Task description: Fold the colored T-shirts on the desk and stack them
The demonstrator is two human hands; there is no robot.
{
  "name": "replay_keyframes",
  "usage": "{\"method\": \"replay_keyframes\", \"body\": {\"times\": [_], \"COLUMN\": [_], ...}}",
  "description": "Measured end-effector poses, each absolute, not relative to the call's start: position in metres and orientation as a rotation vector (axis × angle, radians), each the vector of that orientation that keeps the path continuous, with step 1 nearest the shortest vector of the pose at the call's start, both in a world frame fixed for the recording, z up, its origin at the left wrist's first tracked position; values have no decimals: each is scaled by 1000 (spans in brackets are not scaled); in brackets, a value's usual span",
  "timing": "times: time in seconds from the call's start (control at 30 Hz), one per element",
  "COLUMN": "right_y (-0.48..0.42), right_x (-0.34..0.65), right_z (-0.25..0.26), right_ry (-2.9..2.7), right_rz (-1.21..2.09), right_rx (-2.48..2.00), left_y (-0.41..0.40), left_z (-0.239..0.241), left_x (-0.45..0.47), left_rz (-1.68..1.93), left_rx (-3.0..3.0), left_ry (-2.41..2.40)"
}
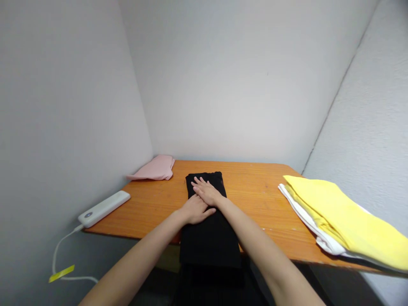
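A long strip of folded black cloth (pixel 208 238) lies on the wooden table and reaches past its front edge toward me. My left hand (pixel 196 209) rests flat on it, thumb stretched out to the right. Crossing over the fingers of the left one, my right hand (pixel 206 192) is also flat, its fingers spread near the far end of the cloth. Neither hand grips anything. Part of the left hand's fingers is hidden under the right hand. What kind of garment the black cloth is, I cannot tell.
Folded yellow cloth (pixel 344 212) lies over white cloth (pixel 306 216) at the table's right side. A pink cloth (pixel 156 168) sits at the back left. On the left edge is a white power bank (pixel 105 208) with a cable (pixel 55 255) hanging down. Walls enclose the wooden table (pixel 255 182).
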State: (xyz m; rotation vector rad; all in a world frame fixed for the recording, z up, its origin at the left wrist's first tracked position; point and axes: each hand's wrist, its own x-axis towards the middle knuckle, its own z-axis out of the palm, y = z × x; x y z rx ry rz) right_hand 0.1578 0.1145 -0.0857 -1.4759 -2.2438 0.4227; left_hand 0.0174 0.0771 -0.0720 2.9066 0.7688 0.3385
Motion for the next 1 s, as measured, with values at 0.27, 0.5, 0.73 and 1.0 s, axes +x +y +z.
{"method": "replay_keyframes", "body": {"times": [0.27,0.5,0.73,1.0], "right_y": [19,-80,-100,-110], "right_x": [219,254,243,239], "right_z": [-68,-69,-110,-105], "right_ry": [-2305,-2707,-2658,-2501], "right_rz": [292,415,-422,-199], "right_rx": [-1356,-1346,-1404,-1241], "left_y": [63,37,11,6], "left_z": [-61,-72,-95,-90], "left_x": [-62,-91,-73,-83], "left_rz": [492,54,210,459], "left_rx": [2726,2929,3210,3011], "left_ry": [806,481,763,567]}}
